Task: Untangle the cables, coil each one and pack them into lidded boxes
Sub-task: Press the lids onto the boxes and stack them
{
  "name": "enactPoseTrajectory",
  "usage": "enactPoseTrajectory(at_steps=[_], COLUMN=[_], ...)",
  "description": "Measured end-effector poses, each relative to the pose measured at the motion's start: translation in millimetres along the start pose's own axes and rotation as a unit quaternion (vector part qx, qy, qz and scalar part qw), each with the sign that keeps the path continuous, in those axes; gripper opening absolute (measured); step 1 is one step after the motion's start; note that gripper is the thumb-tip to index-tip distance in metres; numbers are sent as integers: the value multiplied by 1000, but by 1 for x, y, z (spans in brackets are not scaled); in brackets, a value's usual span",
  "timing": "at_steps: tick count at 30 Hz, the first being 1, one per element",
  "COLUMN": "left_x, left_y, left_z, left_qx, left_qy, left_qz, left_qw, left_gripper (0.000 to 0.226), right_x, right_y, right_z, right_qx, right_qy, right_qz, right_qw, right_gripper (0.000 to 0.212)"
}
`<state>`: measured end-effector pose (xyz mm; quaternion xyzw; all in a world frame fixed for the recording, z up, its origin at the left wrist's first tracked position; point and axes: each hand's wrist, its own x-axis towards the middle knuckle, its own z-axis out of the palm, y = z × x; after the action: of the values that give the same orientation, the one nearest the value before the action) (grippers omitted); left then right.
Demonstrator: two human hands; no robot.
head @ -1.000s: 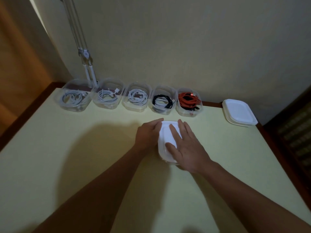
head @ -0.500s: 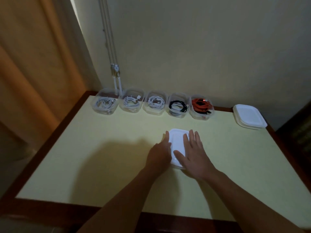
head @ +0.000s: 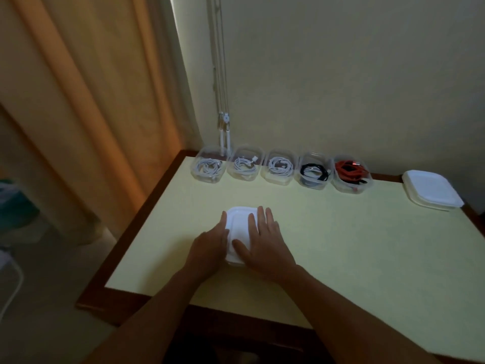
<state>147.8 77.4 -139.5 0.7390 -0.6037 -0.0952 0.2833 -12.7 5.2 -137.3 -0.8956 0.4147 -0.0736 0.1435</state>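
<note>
A white lidded box (head: 240,227) sits in the middle of the yellow table (head: 341,245). My left hand (head: 210,248) rests against its left side with the fingers laid along the edge. My right hand (head: 262,243) lies flat on the lid, fingers straight and spread. Along the far edge stand several clear open boxes, each with a coiled cable: white cables in three of them (head: 208,166), (head: 245,164), (head: 279,166), a black cable (head: 313,171) and a red cable (head: 350,170).
A stack of white lids (head: 430,191) lies at the far right of the table. A white lamp arm (head: 224,127) rises behind the left boxes. Orange curtains (head: 91,101) hang to the left. The table has a dark wooden rim (head: 136,206).
The view has pulled back and swung left, so more curtain and floor show. Both hands stay on the white lidded box; the left hand's fingers have slid along its left edge.
</note>
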Motion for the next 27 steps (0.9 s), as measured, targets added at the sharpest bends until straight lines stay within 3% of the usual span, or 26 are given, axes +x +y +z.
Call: enactPoseTrajectory(at_steps=[6,13,17,20,22,25,27], left_x=[-2,-4,-1,3,8,19,26], left_y=[-42,-56,-58,-51,-39,-3,32], left_z=[-26,-36,-37,-37,-35,-25,-10], left_qx=[14,19,29,73,128,227,196], left_qy=[13,-2,-18,-71,-60,-42,-25], left_qz=[-29,-51,-42,-88,-117,-13,66], left_qw=[999,999,999,991,983,973,978], left_gripper=[68,69,70,73,70,76,76], right_x=[22,32,24,2,-17,-42,-56], right_y=[-45,-60,-52,-23,9,59,86], right_z=[16,23,15,7,6,0,-7], right_qx=[5,-6,37,95,80,56,45], right_qy=[7,-1,-1,33,20,8,25], right_qz=[-14,-18,-19,13,47,98,113], right_qw=[1000,1000,999,995,995,994,992], right_gripper=[98,97,74,70,71,72,71])
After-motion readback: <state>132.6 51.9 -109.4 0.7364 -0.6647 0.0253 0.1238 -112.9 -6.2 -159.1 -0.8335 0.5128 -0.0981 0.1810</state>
